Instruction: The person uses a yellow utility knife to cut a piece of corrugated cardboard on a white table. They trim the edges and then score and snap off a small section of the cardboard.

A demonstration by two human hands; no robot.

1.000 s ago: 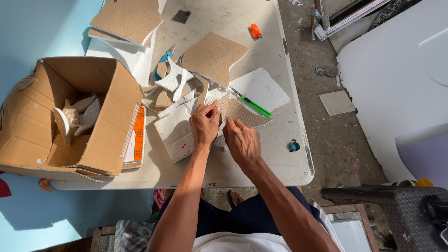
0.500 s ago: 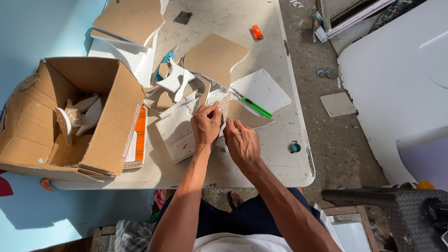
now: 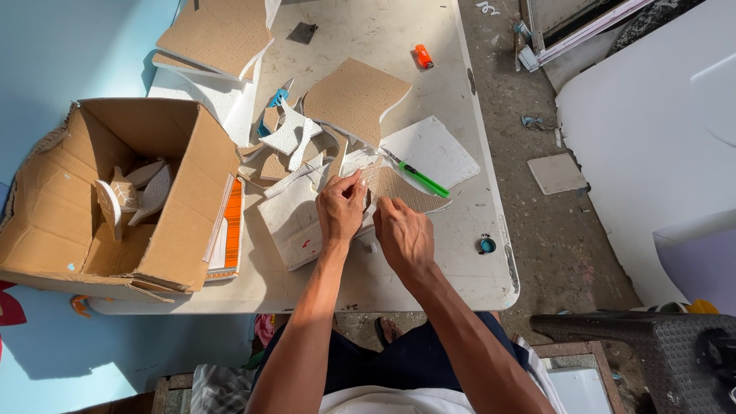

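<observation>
Worn white table [image 3: 460,268] over a dirty concrete floor, blue wall or sheet on the left. Both hands sit together mid-table over a brown-backed cut sheet piece [image 3: 406,192] lying on a white foam slab [image 3: 295,222]. Left hand [image 3: 341,208] has fingers pinched on the piece's near-left edge. Right hand [image 3: 402,234] is curled just beside it, touching; can't tell what it holds, the fingers hide anything in the grip. Contact spot between the hands is hidden too.

Green-handled knife [image 3: 418,179] lies just far-right of the piece, on a white sheet [image 3: 437,149]. Pile of white and brown offcuts [image 3: 295,138] further back. Open cardboard box [image 3: 153,207] at left, more cut shapes inside, contents partly shadowed. Orange lighter [image 3: 423,56] at the far side. Small blue round thing [image 3: 487,245] near the right edge, too small to identify. Stacked sheets [image 3: 218,34] far left, cut off by the frame.
</observation>
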